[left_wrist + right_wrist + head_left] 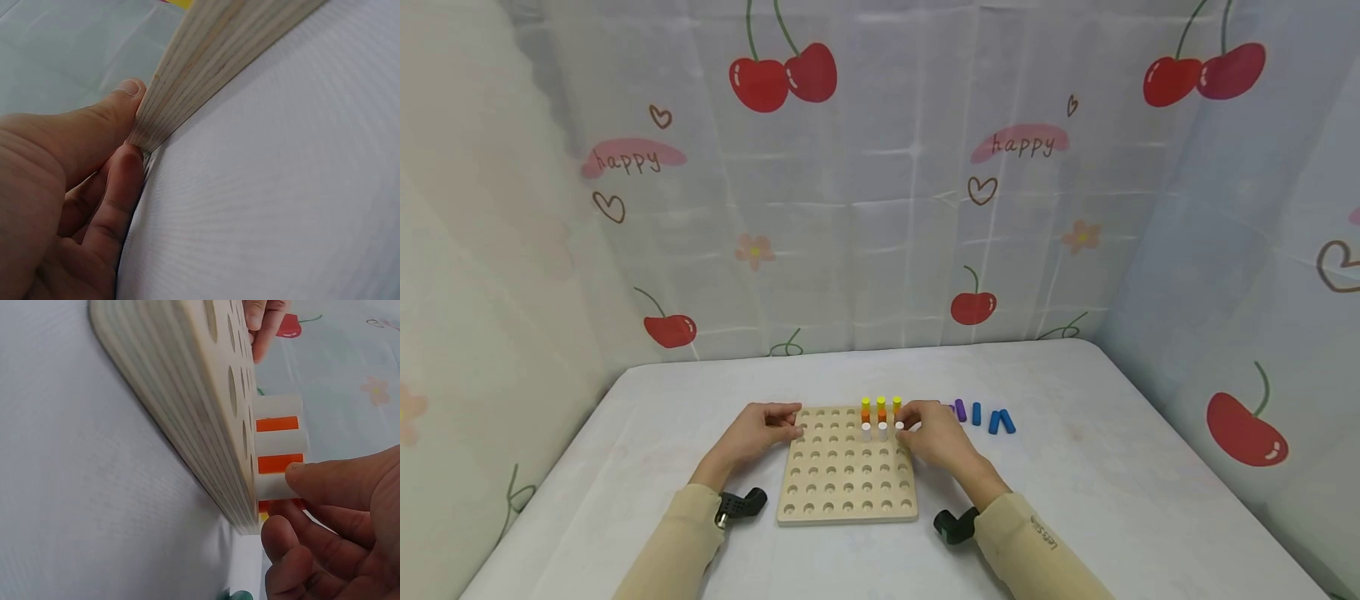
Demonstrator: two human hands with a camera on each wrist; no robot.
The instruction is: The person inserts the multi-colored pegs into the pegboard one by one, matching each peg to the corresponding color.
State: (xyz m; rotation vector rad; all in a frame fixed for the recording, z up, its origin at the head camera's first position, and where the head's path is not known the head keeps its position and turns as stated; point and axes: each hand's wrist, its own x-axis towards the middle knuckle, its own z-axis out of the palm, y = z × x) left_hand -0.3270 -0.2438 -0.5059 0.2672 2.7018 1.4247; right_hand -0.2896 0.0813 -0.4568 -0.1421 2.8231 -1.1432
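"Hanging at the back, is that a curtain [872, 175]?"

"Yes, printed with cherries, and the white tabletop [1037, 500] stretches out below it."

"What lies on that?"

"A nearly square wooden board [841, 447], drilled with rows of round holes."

"And what touches it?"

"The left grip [754, 435], at the board's 10 o'clock corner, its thumb and fingers clamped on the edge. The right grip [934, 432] is at the board's 2 o'clock, pinching a white peg [278, 486]."

"Where is that peg from the right grip?"

"At its 9 o'clock, right at the fingertips, upright, with its lower end at the board. How deep it sits, I can't tell."

"Its neighbours?"

"Two other white pegs [867, 432] stand in line toward 9 o'clock. Three orange pegs [882, 416] stand just behind the white row, toward 12 o'clock, and three yellow pegs [882, 402] beyond those."

"And past the right grip?"

"Purple pegs [961, 410] lie at its 2 o'clock, one partly hidden, and three blue pegs [976, 414] lie between 2 and 3 o'clock."
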